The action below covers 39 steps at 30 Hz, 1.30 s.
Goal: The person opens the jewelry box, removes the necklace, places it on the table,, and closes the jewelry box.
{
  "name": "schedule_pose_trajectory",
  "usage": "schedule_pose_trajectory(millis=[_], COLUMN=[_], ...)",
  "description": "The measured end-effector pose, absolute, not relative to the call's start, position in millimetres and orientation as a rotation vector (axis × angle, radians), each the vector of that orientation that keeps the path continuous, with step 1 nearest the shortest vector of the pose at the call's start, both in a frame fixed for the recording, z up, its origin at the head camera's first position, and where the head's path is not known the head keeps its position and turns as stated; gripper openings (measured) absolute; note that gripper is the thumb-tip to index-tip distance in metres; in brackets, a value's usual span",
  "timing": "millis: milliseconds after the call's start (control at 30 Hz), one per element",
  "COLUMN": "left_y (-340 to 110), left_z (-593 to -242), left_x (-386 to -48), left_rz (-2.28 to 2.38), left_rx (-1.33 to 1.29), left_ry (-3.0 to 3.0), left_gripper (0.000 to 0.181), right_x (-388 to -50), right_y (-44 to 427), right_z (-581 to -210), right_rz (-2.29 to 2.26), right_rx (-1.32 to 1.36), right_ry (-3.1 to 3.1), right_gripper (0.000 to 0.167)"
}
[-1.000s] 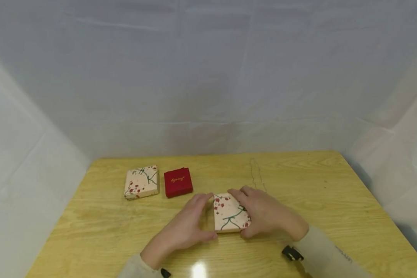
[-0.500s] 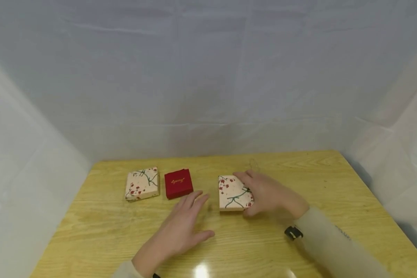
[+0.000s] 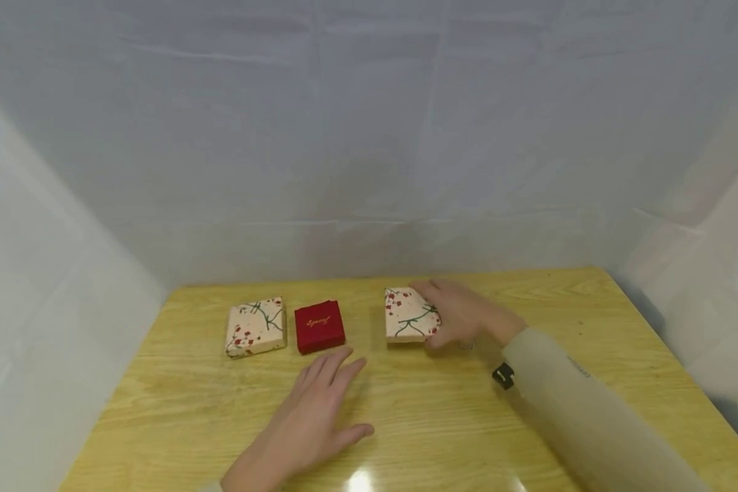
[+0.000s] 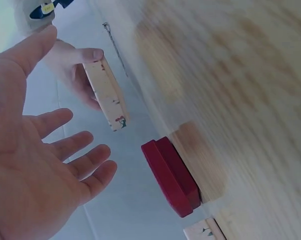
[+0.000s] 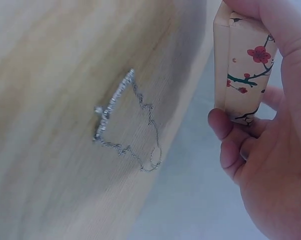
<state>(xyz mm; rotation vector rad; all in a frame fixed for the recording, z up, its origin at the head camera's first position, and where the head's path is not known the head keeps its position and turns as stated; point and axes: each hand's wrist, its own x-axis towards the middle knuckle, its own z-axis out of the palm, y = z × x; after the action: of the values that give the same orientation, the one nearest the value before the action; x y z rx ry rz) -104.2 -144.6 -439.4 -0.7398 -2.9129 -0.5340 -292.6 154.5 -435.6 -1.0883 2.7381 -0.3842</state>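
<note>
My right hand (image 3: 461, 313) grips a cream box (image 3: 408, 318) with red blossoms and green branches, its thumb and fingers on the near and far sides. In the left wrist view the box is raised off the table. A silver chain necklace (image 5: 113, 107) lies on the wood beneath the right hand; in the head view that hand hides most of it. My left hand (image 3: 301, 417) hovers over the table's front part, fingers spread and holding nothing. Beyond its fingertips sits a red box (image 3: 320, 326) with gold lettering.
Left of the red box lies a second blossom-patterned box (image 3: 255, 328). All this is on a light wooden table (image 3: 178, 417). White cloth (image 3: 369, 205) hangs behind the table and at both sides.
The right hand has carried the blossom box away from me, toward the back, over the necklace. My left hand has come off that box and drawn back left.
</note>
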Motion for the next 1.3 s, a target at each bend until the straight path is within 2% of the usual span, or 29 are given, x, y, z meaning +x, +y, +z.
schedule_pose_trajectory(millis=[333, 600, 767, 1000, 1300], left_y=[-152, -157, -159, -163, -171], left_z=[-446, -450, -449, -450, -447], left_x=[-96, -93, -93, -95, -106], left_rz=[-0.568, -0.581, -0.612, -0.64, -0.612], left_rx=[-0.689, -0.659, -0.656, -0.649, -0.638], left_ry=[-2.945, -2.965, -2.976, -2.981, -2.955], left_gripper=[0.094, 0.093, 0.091, 0.093, 0.098], right_x=[-315, -320, -316, -307, -287], right_y=[141, 133, 130, 132, 140], right_z=[-444, -452, -451, -446, -437], right_rz=[-0.374, -0.379, -0.392, -0.399, -0.41], right_rx=[-1.01, -0.971, -0.927, -0.883, -1.009], right_ry=[2.662, 2.599, 2.573, 2.608, 2.719], right_gripper=[0.125, 0.121, 0.122, 0.133, 0.136])
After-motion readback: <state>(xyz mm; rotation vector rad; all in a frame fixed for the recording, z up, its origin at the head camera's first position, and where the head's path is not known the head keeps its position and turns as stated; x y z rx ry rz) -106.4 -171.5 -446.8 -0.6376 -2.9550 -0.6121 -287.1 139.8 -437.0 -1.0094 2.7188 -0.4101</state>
